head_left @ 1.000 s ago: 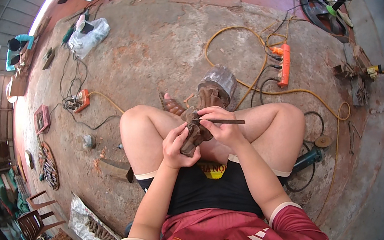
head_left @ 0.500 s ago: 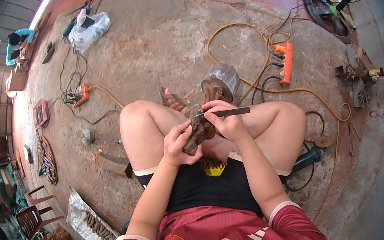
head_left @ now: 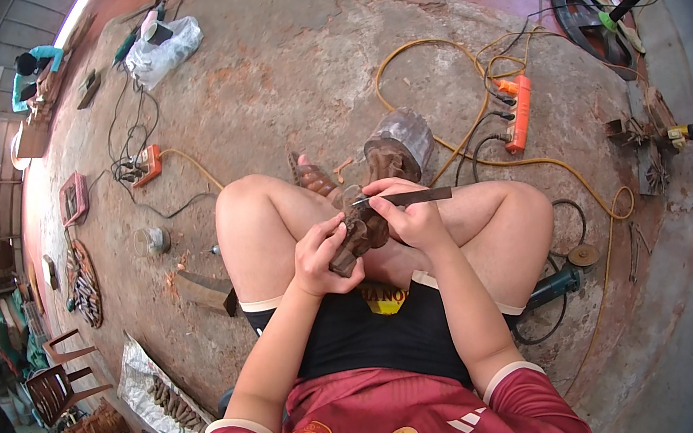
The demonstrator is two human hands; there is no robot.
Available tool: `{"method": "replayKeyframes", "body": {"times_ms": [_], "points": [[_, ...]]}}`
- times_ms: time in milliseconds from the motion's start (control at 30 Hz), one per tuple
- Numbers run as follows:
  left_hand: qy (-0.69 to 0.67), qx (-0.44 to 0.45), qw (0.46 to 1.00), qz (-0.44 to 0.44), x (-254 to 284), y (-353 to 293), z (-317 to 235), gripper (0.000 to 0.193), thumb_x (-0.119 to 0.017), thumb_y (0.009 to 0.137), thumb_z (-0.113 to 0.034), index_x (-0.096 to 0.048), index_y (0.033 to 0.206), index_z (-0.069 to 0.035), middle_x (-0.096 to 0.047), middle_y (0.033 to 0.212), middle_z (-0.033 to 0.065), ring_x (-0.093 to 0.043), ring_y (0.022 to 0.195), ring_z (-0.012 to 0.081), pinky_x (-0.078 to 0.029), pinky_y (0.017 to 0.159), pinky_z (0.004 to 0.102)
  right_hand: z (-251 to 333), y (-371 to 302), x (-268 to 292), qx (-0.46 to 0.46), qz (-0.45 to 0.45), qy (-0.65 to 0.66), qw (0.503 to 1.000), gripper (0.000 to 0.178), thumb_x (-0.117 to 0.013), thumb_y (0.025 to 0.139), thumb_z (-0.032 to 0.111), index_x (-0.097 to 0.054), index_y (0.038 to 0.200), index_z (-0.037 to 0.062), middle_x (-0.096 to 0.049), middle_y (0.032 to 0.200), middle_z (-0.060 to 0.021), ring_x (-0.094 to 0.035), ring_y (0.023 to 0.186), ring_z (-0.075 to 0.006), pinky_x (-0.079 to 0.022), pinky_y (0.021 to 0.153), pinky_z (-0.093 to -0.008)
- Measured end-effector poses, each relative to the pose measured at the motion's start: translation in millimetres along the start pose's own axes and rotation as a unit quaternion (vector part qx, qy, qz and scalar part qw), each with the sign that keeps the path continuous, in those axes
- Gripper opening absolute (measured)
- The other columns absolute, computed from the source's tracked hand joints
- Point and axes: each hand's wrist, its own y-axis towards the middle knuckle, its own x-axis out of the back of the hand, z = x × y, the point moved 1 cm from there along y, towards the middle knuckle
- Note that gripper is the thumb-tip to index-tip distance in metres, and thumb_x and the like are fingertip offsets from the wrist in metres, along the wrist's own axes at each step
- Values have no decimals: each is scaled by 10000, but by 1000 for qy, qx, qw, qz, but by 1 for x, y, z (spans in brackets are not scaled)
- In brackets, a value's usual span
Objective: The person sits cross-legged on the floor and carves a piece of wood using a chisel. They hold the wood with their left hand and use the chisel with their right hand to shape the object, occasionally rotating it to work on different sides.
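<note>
My left hand point(head_left: 323, 258) is closed around the near end of a carved brown wooden piece point(head_left: 352, 242) above my lap. The fingers of my right hand point(head_left: 409, 214) pinch a carving tool point(head_left: 422, 196) with a dark flat handle. Its thin pale metal tip points left, at the wood's upper part; whether it touches cannot be seen. Part of the carving is hidden behind my fingers. Just beyond my hands stands another brown carved piece point(head_left: 389, 162), by a cloudy plastic-looking container point(head_left: 408, 135).
An orange power strip point(head_left: 518, 115) with a yellow cord lies to the right, a second orange socket box point(head_left: 146, 166) to the left. A teal power tool point(head_left: 554, 287) is beside my right knee. Several carving tools point(head_left: 180, 409) lie on a white sack. Another person point(head_left: 36, 70) sits far left.
The carving tool has shifted very slightly at the wood, with my right hand still pinching it. My left hand keeps the same hold. The whole view has moved a little.
</note>
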Motion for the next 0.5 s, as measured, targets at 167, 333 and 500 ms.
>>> {"method": "replayKeyframes", "body": {"times_ms": [167,333,500], "points": [[4,11,1000,-13,-2,-5,3,553,-762,547,-112,-616,1058,43,-642,1061,288,-690,904,388,-583,772,419,2,2,-8,-3,-3,-9,1000,104,-704,857,77,-709,855,-27,-721,1002,-157,-686,934,-250,-527,844,-350],[5,18,1000,-11,-2,-1,2,567,-763,551,-111,-615,1077,41,-640,1080,291,-686,931,390,-578,797,417,-7,-1,-5,-41,-36,80,995,104,-703,860,75,-714,863,-28,-719,1024,-160,-685,946,-244,-525,852,-350],[-4,9,1000,-2,-3,-3,3,587,-763,547,-108,-618,1098,39,-642,1085,287,-685,939,388,-577,806,416,3,-2,1,-6,-11,28,1000,109,-699,860,77,-715,867,-30,-717,1039,-168,-685,956,-242,-525,856,-351]]}}
